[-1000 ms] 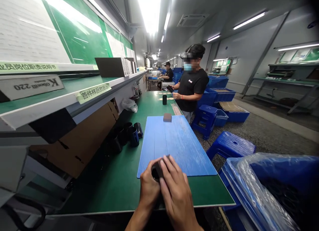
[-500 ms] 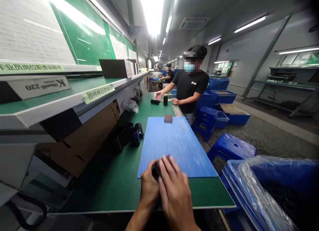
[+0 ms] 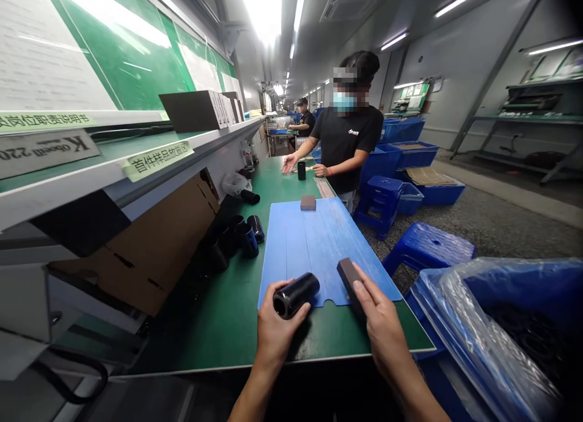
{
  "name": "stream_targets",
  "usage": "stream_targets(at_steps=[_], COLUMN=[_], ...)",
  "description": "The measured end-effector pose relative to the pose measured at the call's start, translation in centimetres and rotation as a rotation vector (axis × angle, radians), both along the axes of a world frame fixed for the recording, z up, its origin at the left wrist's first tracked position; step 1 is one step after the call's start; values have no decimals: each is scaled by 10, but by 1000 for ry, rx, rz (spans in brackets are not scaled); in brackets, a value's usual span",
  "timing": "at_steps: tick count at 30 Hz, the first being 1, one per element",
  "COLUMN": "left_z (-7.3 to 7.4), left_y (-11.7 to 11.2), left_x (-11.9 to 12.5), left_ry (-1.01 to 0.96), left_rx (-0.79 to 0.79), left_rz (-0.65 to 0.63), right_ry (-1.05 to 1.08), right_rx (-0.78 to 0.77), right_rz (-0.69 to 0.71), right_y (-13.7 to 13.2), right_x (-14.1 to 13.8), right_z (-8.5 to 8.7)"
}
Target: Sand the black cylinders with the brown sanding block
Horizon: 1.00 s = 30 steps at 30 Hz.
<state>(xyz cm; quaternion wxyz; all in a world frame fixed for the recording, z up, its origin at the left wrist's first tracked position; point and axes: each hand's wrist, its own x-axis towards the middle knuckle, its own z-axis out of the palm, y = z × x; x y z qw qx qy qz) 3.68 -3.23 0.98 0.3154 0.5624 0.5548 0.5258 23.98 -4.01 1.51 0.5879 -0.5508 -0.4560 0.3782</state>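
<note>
My left hand [image 3: 277, 325] is wrapped round a glossy black tube [image 3: 297, 293], held tilted with its open end toward me. In my right hand [image 3: 381, 309] is a dark brown sanding block [image 3: 350, 275], gripped along its side and apart from the tube. Both hands are above the near edge of a blue sheet [image 3: 323, 246] on the green table [image 3: 218, 331]. A second brown block [image 3: 308, 203] lies at the sheet's far end. Left of the sheet stand several black tubes [image 3: 249, 241], some lost in shadow.
Across the table a co-worker [image 3: 348, 136] in a black shirt reaches over it, near an upright black tube [image 3: 301, 170]. Another tube [image 3: 250, 196] lies by a plastic bag [image 3: 234, 183]. At right are a blue stool [image 3: 430, 246] and a plastic-lined blue bin [image 3: 437, 283]. A shelf [image 3: 182, 136] overhangs the left.
My hands have moved apart: the right one, holding the block, has come off the tube to the right. The tube lying near the co-worker has rolled toward the plastic bag.
</note>
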Motion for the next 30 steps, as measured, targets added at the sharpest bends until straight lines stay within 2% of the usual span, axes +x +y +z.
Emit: stream_targets(at_steps=[4, 7, 9, 13, 16, 19, 22, 27, 30], left_z=[-4, -6, -6, -3, -2, -2, -2, -3, -2], left_y=[-2, -2, -2, -5, -4, -2, -1, -2, -3], left_x=[-3, -3, -1, 2, 2, 0, 0, 1, 2], left_ry=[-31, -65, -67, -51, -69, -75, -84, -36, -37], left_rx=[-24, -29, -33, -23, -34, -26, -29, -18, -29], left_rz=[-16, -9, 22, 31, 1, 25, 20, 34, 20], right_ry=[-478, -842, -961, -1008, -1032, -1024, -1049, -1056, -1050], right_rx=[216, 374, 399, 378, 404, 393, 397, 370, 384], right_rz=[132, 216, 222, 201, 174, 130, 175, 124, 172], right_y=[-24, -35, -33, -25, -27, -28, -27, -24, -23], right_x=[-28, -56, -72, -85, -84, -84, -85, -85, -83], right_z=[-2, 6, 14, 24, 21, 18, 18, 17, 17])
